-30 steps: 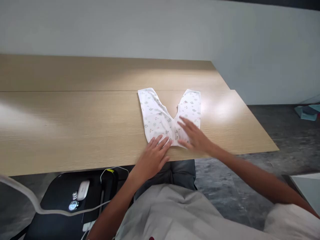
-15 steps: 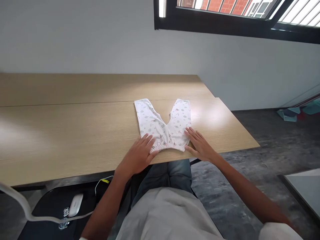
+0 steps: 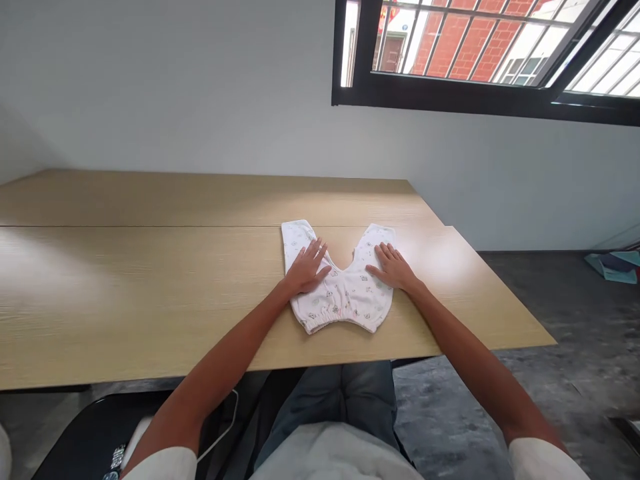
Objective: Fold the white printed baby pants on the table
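Observation:
A small pair of white pants (image 3: 345, 297) with a scattered print lies flat on the wooden table (image 3: 150, 293). Its gathered waistband faces me and its two legs spread away from me in a V. My left hand (image 3: 307, 268) rests flat on the left leg, fingers spread. On the right leg lies my right hand (image 3: 391, 266), palm down, with its fingers stretched out and thumb apart. Neither hand grips the cloth. Parts of both legs are hidden beneath the hands.
A seam runs across the table, which ends at a right edge over the grey floor (image 3: 525, 387). A black chair (image 3: 75, 433) with a metal-band watch (image 3: 117, 459) stands at lower left. Behind the table are a wall and a barred window (image 3: 460, 47).
Both hands have moved from the waistband end and sides up onto the legs of the pants. The camera view has shifted, showing more of the window.

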Demonstrator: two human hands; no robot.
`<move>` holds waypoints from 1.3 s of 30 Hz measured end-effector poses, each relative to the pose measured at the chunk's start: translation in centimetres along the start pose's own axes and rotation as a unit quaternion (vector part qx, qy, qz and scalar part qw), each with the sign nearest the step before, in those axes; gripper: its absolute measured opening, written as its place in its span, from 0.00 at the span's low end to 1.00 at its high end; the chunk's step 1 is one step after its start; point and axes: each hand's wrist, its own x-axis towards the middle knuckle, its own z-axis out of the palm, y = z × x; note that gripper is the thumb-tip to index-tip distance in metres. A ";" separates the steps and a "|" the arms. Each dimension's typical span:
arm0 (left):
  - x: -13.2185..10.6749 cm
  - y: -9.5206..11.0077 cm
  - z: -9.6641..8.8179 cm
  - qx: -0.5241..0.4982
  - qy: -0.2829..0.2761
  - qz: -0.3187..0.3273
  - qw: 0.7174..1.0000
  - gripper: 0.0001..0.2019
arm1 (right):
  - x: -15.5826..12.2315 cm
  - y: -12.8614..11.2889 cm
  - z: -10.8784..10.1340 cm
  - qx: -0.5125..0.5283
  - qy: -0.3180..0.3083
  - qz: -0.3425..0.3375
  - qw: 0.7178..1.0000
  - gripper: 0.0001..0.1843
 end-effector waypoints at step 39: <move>-4.2 -0.2 -0.4 -0.028 -0.022 0.157 0.987 0.28 | 0.8 -3.7 -1.4 0.217 0.094 -0.322 0.917 0.11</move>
